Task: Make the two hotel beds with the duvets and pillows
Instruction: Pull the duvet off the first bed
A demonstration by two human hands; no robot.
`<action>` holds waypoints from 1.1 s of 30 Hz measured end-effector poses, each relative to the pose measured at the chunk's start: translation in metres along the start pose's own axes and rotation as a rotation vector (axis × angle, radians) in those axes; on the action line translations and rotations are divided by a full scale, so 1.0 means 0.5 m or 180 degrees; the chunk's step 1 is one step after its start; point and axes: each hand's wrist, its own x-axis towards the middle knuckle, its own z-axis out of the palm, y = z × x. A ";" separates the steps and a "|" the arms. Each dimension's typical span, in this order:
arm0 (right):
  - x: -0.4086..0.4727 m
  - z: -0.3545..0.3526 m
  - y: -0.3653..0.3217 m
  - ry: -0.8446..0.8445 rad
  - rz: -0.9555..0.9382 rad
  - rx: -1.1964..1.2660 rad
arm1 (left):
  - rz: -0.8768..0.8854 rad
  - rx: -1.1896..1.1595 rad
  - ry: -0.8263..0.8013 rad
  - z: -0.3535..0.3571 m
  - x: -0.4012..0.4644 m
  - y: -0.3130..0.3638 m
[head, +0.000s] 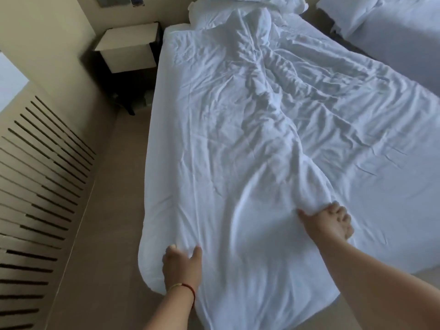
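Observation:
A white duvet (273, 120) lies crumpled over the near bed, bunched in a ridge down its middle. My left hand (181, 267) grips the duvet at the foot corner on the left side. Further right, my right hand (331, 222) clutches a gathered fold of the duvet near the foot of the bed. White pillows (257, 3) lie at the head. The second bed (392, 32) with its own white bedding shows at the top right.
A dark nightstand with a pale top (128, 46) stands left of the bed's head. A slatted beige panel (40, 198) lines the left wall. A strip of tan carpet (107, 210) runs between wall and bed. A dark gap separates the two beds.

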 end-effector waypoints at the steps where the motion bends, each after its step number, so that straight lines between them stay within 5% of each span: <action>1: 0.011 -0.003 0.018 -0.0133 0.0253 0.0156 | 0.0358 0.0335 0.0232 0.002 -0.001 0.021; 4: 0.028 -0.018 0.033 -0.0579 0.0024 0.0686 | 0.1407 0.0675 0.0350 0.036 -0.012 0.097; 8: 0.053 -0.122 -0.042 -0.0237 -0.0726 0.0846 | 0.1994 0.0513 0.0274 0.087 -0.017 0.209; 16: 0.190 -0.376 -0.316 0.0682 -0.1561 0.2055 | 0.2167 0.0240 0.0395 0.114 0.069 0.419; 21: 0.321 -0.192 -0.263 -0.0189 -0.1016 0.0651 | 0.1503 0.1073 0.0515 0.118 0.172 0.425; 25: 0.374 -0.092 -0.183 -0.0587 -0.0855 0.0337 | 0.0595 0.1594 0.0348 0.114 0.226 0.365; 30: 0.366 -0.057 -0.174 -0.0679 -0.0359 0.0833 | -0.0507 0.0589 0.0315 0.113 0.262 0.353; 33: 0.334 -0.068 -0.168 -0.0359 -0.0810 0.0888 | -0.0637 0.0416 0.0283 0.103 0.279 0.352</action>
